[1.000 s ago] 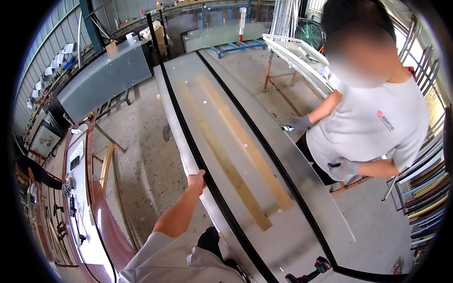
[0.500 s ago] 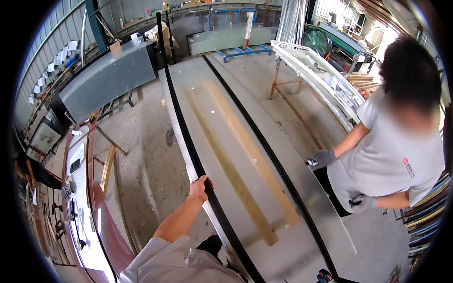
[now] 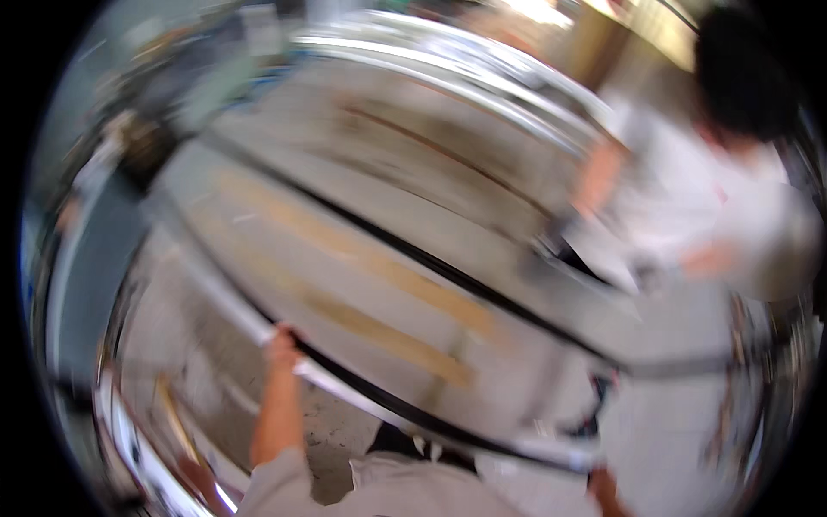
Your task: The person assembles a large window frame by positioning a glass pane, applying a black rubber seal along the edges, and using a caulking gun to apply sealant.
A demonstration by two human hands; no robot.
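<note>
A long black bar runs along the near edge of a pale frosted panel. My left hand is closed around this bar, partway along it. At the bar's lower right end is my right hand, closed on it; its fingers are blurred. A second black bar lies across the panel, farther from me. Between the two bars, two tan strips show, smeared by motion. A dark tool with red parts, too blurred to name, sits near the panel's right end.
A co-worker stands at the far right, with a dark-gloved hand by the panel's edge. White frames rest on a stand at the back. A grey sheet leans at the left, above a pale-topped bench.
My view has swung right, blurring the picture. My right hand has come into view at the bar's end. My left hand still holds the same bar.
</note>
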